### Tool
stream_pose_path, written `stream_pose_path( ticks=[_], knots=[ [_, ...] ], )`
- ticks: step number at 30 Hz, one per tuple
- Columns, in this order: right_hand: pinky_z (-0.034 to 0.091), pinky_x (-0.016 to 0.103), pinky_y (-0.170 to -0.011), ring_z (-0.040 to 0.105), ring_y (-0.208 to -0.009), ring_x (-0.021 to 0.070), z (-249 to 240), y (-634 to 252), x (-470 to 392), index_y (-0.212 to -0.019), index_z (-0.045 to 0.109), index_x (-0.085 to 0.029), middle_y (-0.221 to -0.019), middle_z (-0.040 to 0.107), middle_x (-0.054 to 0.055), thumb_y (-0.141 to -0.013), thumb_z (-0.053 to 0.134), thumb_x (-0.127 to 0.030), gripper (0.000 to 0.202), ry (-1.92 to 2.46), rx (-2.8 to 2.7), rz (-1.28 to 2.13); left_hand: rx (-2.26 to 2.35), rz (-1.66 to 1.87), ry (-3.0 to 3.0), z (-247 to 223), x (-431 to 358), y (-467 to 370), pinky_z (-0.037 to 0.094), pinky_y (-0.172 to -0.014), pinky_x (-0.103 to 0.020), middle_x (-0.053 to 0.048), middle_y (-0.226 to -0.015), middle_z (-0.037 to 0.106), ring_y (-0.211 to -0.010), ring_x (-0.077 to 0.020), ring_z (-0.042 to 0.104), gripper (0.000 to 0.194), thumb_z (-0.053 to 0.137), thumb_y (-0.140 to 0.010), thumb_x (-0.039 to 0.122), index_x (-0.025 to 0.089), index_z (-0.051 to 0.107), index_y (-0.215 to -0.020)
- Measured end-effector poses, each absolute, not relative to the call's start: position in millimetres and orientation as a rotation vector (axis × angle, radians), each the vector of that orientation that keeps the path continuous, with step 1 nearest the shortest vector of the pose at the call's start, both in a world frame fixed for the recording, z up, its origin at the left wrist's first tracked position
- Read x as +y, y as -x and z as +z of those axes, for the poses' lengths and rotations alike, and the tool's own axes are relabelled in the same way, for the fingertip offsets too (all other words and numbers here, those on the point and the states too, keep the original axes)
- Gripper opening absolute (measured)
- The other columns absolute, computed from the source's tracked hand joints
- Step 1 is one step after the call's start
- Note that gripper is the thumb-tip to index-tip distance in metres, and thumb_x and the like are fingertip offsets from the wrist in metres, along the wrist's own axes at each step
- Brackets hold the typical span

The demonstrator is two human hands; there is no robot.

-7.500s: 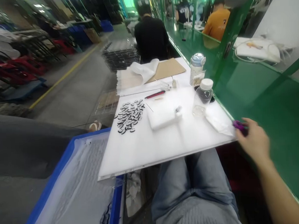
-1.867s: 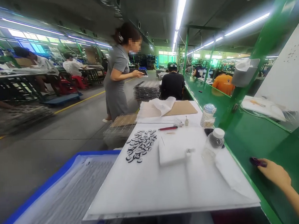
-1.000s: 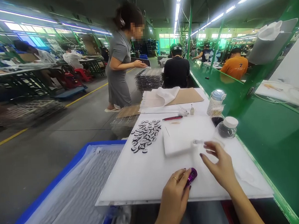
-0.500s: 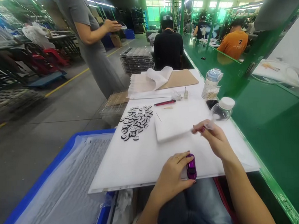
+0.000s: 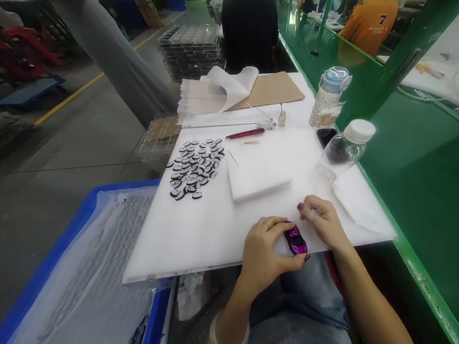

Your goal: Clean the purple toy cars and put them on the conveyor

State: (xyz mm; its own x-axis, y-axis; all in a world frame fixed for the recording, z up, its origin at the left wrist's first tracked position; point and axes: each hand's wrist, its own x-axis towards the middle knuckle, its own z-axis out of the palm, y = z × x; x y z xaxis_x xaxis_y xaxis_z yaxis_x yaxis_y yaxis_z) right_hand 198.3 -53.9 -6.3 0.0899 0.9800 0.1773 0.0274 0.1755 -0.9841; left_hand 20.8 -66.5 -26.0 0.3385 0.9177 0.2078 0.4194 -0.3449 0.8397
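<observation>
A shiny purple toy car (image 5: 295,240) lies at the table's front edge. My left hand (image 5: 266,244) grips it between thumb and fingers, its two ends held. Just right of the car, my right hand (image 5: 322,218) is closed in a pinch; a small pale, see-through bit shows at its fingers, too blurred to name. Beyond the hands is a white foam block (image 5: 258,178), with a thin dark needle-like stick (image 5: 233,158) on its left corner. Many small black-rimmed pale pieces (image 5: 194,168) are spread to the left.
A red cutter knife (image 5: 245,133) lies behind the block. On the right stand a clear jar with a white lid (image 5: 360,132), a bag of cotton swabs (image 5: 328,115) and a bottle (image 5: 330,87). A blue-rimmed bin (image 5: 95,192) sits left; a person in black (image 5: 250,30) is ahead.
My right hand has come down from beside the foam block to near the car. The car has turned, its near end now pointing more to the right. The head view has tilted down.
</observation>
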Motion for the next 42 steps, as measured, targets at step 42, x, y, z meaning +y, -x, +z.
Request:
stream_pose_path(
  ticks=[42],
  knots=[
    [0.022,0.031,-0.048,0.018,-0.042,0.0115,8,-174,-74,-0.050,0.027,-0.020,-0.042,0.013,-0.004,-0.078,0.032,-0.086,0.071,0.457,-0.987,1.434,1.202,0.940,-1.897,-24,-68,-23,0.054,-0.088,-0.046,-0.004,-0.105,0.073,-0.096,-0.0259,0.066,0.044,0.083,-0.053,0.022,0.023,0.074,-0.096]
  ],
)
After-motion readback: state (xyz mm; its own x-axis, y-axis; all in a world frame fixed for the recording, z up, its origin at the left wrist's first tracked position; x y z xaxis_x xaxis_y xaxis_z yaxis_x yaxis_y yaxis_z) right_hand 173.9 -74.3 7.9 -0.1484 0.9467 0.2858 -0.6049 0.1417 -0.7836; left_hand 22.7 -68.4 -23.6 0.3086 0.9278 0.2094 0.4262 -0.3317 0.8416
